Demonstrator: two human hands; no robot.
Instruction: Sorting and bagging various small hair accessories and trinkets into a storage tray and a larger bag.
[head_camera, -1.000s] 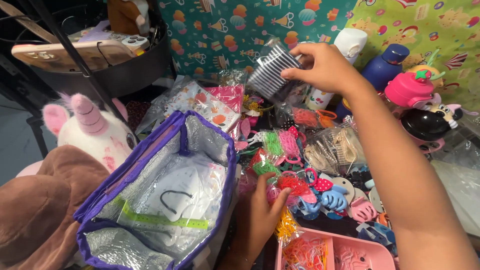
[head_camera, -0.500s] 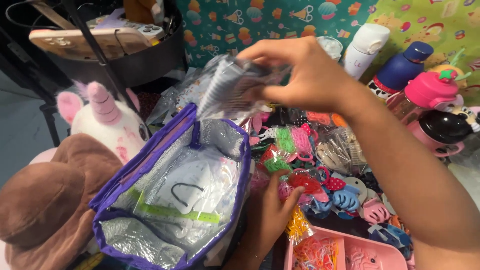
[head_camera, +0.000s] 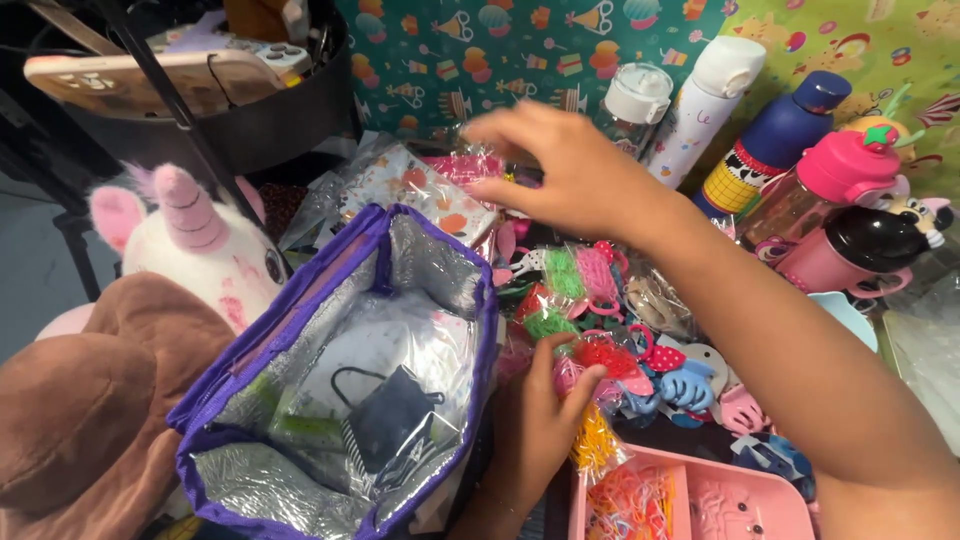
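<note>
A purple insulated bag (head_camera: 300, 300) with a silver lining stands open at the lower left. A dark striped packet in clear wrap (head_camera: 390, 420) lies inside it on top of other wrapped items. My right hand (head_camera: 565, 170) hovers above the bag's far right corner with fingers spread and nothing in them, over pink and patterned packets (head_camera: 420, 190). My left hand (head_camera: 540, 420) rests against the bag's right side, its fingers among small bags of coloured hair bands (head_camera: 575, 285) and hair clips (head_camera: 685, 385).
A unicorn plush (head_camera: 190, 250) and a brown plush (head_camera: 80, 400) sit left of the bag. Several bottles (head_camera: 765, 140) stand at the back right before patterned wrapping paper. A pink divided box (head_camera: 690, 500) lies at the bottom. A phone (head_camera: 150, 80) is mounted top left.
My right hand carried the striped packet from the back over the bag and let it go; the packet now lies inside the bag. My left hand stayed by the bag.
</note>
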